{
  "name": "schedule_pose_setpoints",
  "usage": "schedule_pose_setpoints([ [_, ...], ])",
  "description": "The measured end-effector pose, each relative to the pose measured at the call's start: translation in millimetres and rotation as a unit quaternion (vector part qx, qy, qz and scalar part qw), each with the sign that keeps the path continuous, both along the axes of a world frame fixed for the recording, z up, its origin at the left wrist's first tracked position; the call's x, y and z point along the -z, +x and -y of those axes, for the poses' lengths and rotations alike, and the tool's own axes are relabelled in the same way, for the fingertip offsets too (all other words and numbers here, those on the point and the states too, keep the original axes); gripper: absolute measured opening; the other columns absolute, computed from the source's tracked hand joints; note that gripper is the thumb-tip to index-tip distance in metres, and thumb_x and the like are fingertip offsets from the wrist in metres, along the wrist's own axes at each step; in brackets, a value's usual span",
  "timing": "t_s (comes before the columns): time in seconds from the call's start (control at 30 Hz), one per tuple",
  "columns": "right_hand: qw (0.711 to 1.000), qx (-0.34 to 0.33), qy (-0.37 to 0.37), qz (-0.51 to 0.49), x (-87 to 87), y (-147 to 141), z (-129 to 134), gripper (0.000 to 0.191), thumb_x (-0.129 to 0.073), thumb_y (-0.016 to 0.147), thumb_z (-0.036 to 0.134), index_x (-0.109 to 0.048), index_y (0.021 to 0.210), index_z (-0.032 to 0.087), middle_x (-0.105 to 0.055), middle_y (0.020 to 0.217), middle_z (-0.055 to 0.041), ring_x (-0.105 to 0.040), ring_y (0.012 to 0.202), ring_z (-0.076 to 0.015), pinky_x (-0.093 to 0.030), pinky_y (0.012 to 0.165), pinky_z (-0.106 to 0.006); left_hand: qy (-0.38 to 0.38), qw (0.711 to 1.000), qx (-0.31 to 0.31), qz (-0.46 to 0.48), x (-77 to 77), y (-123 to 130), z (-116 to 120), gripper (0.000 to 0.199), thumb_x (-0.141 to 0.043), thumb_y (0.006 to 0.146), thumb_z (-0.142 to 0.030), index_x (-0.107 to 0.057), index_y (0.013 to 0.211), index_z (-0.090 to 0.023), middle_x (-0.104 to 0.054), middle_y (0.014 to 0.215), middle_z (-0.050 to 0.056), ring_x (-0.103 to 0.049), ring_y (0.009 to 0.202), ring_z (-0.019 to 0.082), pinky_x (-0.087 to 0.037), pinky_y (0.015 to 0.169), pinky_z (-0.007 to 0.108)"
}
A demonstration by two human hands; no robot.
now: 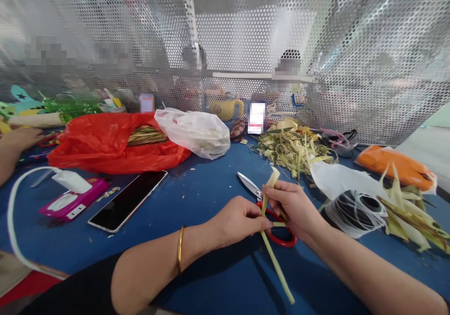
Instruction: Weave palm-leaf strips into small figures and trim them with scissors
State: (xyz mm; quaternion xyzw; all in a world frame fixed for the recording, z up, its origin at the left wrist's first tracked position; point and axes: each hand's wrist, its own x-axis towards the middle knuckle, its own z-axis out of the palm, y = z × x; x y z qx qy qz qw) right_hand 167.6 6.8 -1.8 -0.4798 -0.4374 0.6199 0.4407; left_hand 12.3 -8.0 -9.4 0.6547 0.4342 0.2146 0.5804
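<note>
1 pale strip (277,266) pinched by left hand (239,216), right hand (295,207); scissors (259,193) underneath, flat phone (128,201) left, spool (356,213) right.

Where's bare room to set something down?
The widest bare patch of blue table lies between the black phone and the scissors, in front of the white bag, barring specks. A smaller one lies between the left forearm and the strip. Crowded: the back, with red bag and scrap pile; the right, around the spool.
</note>
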Motion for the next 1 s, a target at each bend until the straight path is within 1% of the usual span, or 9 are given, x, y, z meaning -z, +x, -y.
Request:
schedule_pose_setpoints([
  [0.17, 0.999, 0.031, 0.021, 0.004, 2.6, -3.2, -0.3, 0.031, -0.076, 0.065, 0.041, -0.059, 0.059, 0.016, -0.045, 0.042, 0.0059, -0.036, 0.038, -0.0063, -0.026, 0.040, -0.021, -0.004, 0.999, 0.028, 0.019, -1.7, -2.8, 0.9, 0.028, -0.062, 0.077, -0.039, -0.073, 0.071, -0.014, -0.046, 0.049, -0.004, -0.036, 0.048, 0.008, -0.023, 0.047, 0.023],
  [0.3, 0.986, -0.019, 0.123, 0.113, -7.6, 6.8, -6.4, 0.038, -0.064, 0.077, 0.052, -0.058, 0.061, 0.017, -0.054, 0.053, 0.0015, -0.048, 0.048, -0.0106, -0.039, 0.050, -0.023, -0.059, 0.995, -0.026, 0.076, -3.7, -6.0, -5.4, 0.038, -0.065, 0.074, -0.050, -0.073, 0.073, -0.014, -0.045, 0.051, -0.004, -0.035, 0.050, 0.008, -0.020, 0.047, 0.023],
  [0.37, 0.950, -0.068, 0.194, 0.236, -15.3, 15.8, -9.6, 0.039, -0.051, 0.086, 0.052, -0.060, 0.068, 0.018, -0.061, 0.064, -0.0014, -0.055, 0.059, -0.0137, -0.043, 0.058, -0.025, -0.100, 0.986, -0.066, 0.113, -4.7, -7.1, -10.3, 0.046, -0.063, 0.073, -0.058, -0.072, 0.073, -0.013, -0.044, 0.052, -0.003, -0.033, 0.049, 0.007, -0.018, 0.047, 0.023],
  [0.5, 0.829, -0.213, 0.273, 0.439, -26.8, 29.9, -11.5, 0.030, -0.047, 0.092, 0.039, -0.063, 0.075, 0.021, -0.063, 0.067, 0.0006, -0.055, 0.064, -0.0136, -0.039, 0.060, -0.023, -0.154, 0.971, -0.108, 0.148, -8.2, -9.6, -18.0, 0.054, -0.056, 0.074, -0.066, -0.067, 0.068, -0.013, -0.045, 0.052, -0.004, -0.027, 0.043, 0.005, -0.013, 0.044, 0.023],
  [0.6, 0.800, -0.285, 0.272, 0.452, -26.9, 33.6, -13.8, 0.030, -0.046, 0.093, 0.034, -0.059, 0.069, 0.020, -0.057, 0.060, 0.0033, -0.050, 0.057, -0.0111, -0.035, 0.054, -0.021, -0.153, 0.972, -0.102, 0.148, -10.8, -10.9, -18.6, 0.046, -0.066, 0.071, -0.058, -0.066, 0.068, -0.012, -0.045, 0.051, -0.004, -0.028, 0.042, 0.004, -0.012, 0.043, 0.022],
  [0.73, 0.739, -0.271, 0.352, 0.506, -22.0, 36.3, -20.2, 0.030, -0.046, 0.094, 0.027, -0.063, 0.071, 0.020, -0.057, 0.060, 0.0027, -0.051, 0.059, -0.0121, -0.037, 0.059, -0.024, -0.139, 0.978, -0.079, 0.135, -8.8, -10.6, -16.2, 0.038, -0.073, 0.068, -0.048, -0.067, 0.068, -0.011, -0.045, 0.050, -0.005, -0.033, 0.043, 0.004, -0.018, 0.042, 0.020],
  [0.8, 0.703, -0.216, 0.428, 0.525, -24.9, 36.7, -19.2, 0.025, -0.045, 0.094, 0.022, -0.068, 0.085, 0.021, -0.066, 0.079, -0.0020, -0.058, 0.074, -0.0159, -0.040, 0.073, -0.029, -0.141, 0.974, -0.109, 0.141, -5.9, -10.0, -16.3, 0.039, -0.073, 0.068, -0.051, -0.066, 0.069, -0.012, -0.047, 0.049, -0.005, -0.035, 0.041, 0.004, -0.022, 0.041, 0.020],
  [0.9, 0.662, -0.108, 0.538, 0.511, -37.2, 32.0, -6.3, 0.026, -0.042, 0.094, 0.016, -0.065, 0.105, 0.019, -0.066, 0.101, -0.0091, -0.058, 0.093, -0.0209, -0.039, 0.084, -0.037, -0.158, 0.957, -0.160, 0.181, -2.6, -9.6, -18.1, 0.042, -0.073, 0.067, -0.054, -0.065, 0.069, -0.013, -0.055, 0.053, -0.002, -0.045, 0.044, 0.007, -0.034, 0.045, 0.020],
  [1.0, 0.619, -0.120, 0.598, 0.495, -42.7, 19.2, 13.9, 0.021, -0.045, 0.094, 0.018, -0.063, 0.104, 0.018, -0.064, 0.083, -0.0051, -0.056, 0.076, -0.0182, -0.038, 0.074, -0.034, -0.193, 0.940, -0.171, 0.223, -2.1, -10.1, -19.9, 0.043, -0.071, 0.069, -0.053, -0.068, 0.074, -0.011, -0.064, 0.064, 0.003, -0.056, 0.054, 0.010, -0.044, 0.056, 0.023],
])
